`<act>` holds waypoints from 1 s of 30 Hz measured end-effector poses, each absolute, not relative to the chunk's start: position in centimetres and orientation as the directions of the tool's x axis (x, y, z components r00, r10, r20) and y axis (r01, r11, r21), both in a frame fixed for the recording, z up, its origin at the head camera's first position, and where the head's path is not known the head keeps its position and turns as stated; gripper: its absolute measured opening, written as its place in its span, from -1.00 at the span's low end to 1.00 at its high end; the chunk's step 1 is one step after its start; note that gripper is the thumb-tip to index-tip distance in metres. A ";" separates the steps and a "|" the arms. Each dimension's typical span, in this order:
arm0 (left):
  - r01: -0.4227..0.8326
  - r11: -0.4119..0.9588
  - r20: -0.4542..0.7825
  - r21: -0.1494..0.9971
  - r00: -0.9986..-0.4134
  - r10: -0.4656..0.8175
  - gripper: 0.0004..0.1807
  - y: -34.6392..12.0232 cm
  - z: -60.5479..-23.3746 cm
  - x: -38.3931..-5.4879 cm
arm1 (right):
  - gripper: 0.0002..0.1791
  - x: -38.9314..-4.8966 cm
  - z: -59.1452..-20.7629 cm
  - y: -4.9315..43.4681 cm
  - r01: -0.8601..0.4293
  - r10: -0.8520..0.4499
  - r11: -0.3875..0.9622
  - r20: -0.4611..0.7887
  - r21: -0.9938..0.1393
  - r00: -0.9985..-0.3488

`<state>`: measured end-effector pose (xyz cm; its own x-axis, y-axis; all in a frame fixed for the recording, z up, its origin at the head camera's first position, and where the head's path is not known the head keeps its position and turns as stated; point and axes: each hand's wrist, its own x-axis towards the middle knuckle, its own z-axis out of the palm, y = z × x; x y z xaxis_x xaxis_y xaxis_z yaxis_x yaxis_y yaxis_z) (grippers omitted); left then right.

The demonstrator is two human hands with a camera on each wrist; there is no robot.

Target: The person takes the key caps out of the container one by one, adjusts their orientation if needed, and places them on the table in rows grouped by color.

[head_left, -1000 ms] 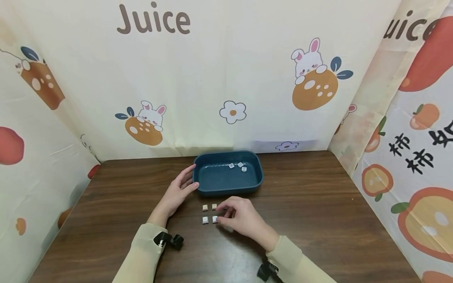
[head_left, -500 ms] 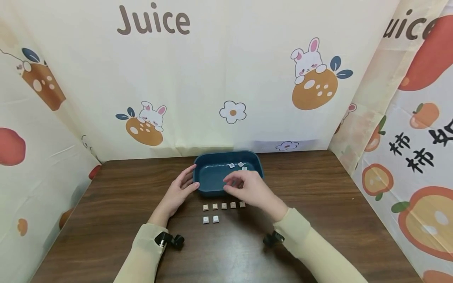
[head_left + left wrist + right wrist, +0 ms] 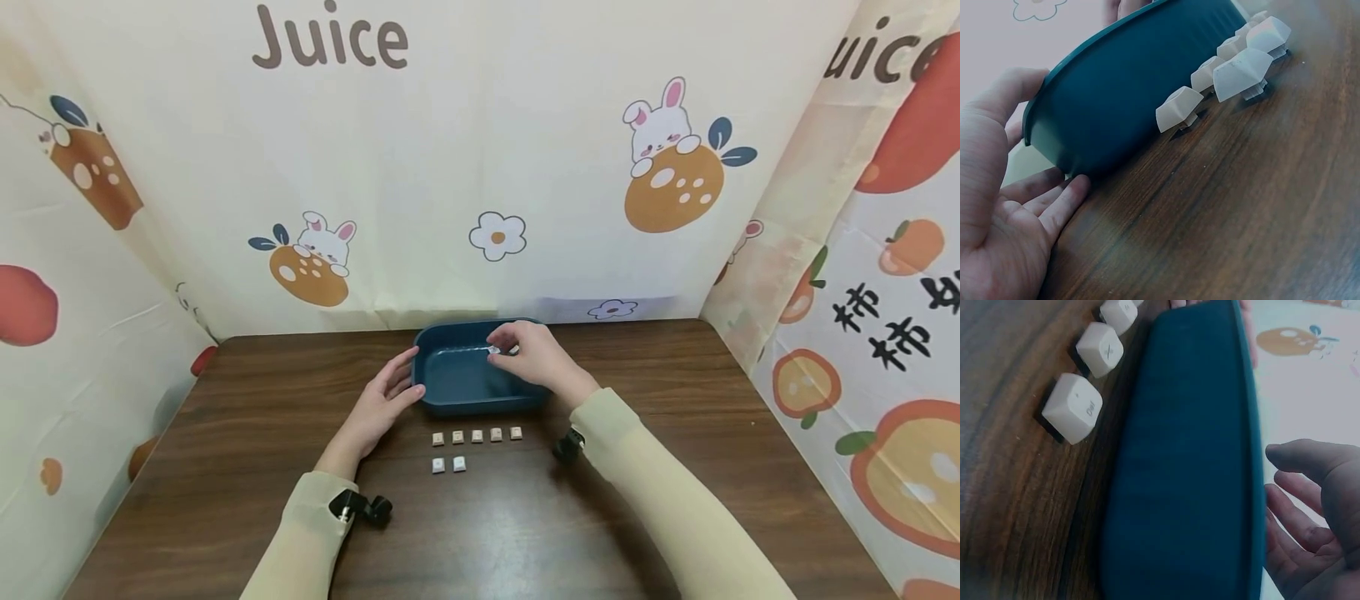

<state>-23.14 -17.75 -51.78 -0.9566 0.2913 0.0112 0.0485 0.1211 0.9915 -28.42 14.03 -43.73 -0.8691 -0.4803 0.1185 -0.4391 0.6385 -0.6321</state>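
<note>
A dark blue tray point(image 3: 459, 407) stands at the back of the table. My left hand point(image 3: 381, 405) steadies its left end; in the left wrist view the thumb is on the rim point(image 3: 1054, 74) and straight fingers lie by the base. Inside the tray, my right hand point(image 3: 534, 358) has thumb and forefinger on either side of a white keycap point(image 3: 493, 350), with a gap wider than the cap. Another keycap point(image 3: 514, 350) shows partly behind this hand. In the right wrist view the tray wall point(image 3: 1191, 456) hides part of the fingers.
In front of the tray, a row of several beige keycaps point(image 3: 477, 436) lies on the brown wooden table point(image 3: 375, 550). Two whiter keycaps point(image 3: 448, 465) form a shorter row nearer me. A printed cloth point(image 3: 420, 183) hangs right behind the tray.
My right hand has gone from the front row of keycaps, where it was at a white one, up over the tray's rim to the keycaps inside. The left hand stays at the tray.
</note>
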 end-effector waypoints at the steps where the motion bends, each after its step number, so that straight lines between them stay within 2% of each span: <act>1: 0.049 0.124 0.012 0.991 -0.957 0.290 -0.22 -17.7 -51.7 -23.2 | -0.62 -28.7 -43.9 14.0 -0.432 -0.476 0.641 0.112 -0.634 -0.872; 11: 0.037 0.130 -0.001 0.991 -0.959 0.282 -0.22 -17.9 -51.7 -23.1 | -0.63 -31.5 -46.0 13.4 -0.345 -0.389 0.724 0.059 -0.597 -0.919; 16: 0.038 0.133 -0.001 0.990 -0.959 0.284 -0.23 -17.9 -51.7 -23.1 | -0.62 -31.7 -46.9 13.1 -0.306 -0.361 0.758 0.020 -0.577 -0.933; 30: 0.037 0.123 0.000 0.992 -0.959 0.285 -0.23 -17.7 -51.7 -23.1 | -0.61 -31.6 -48.1 12.5 -0.301 -0.363 0.791 -0.012 -0.533 -0.932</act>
<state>-23.12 -17.69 -51.74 -0.9585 0.2851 0.0003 0.0368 0.1227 0.9918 -31.59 12.51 -48.11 -0.9319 -0.3626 -0.0120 -0.3009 0.7908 -0.5330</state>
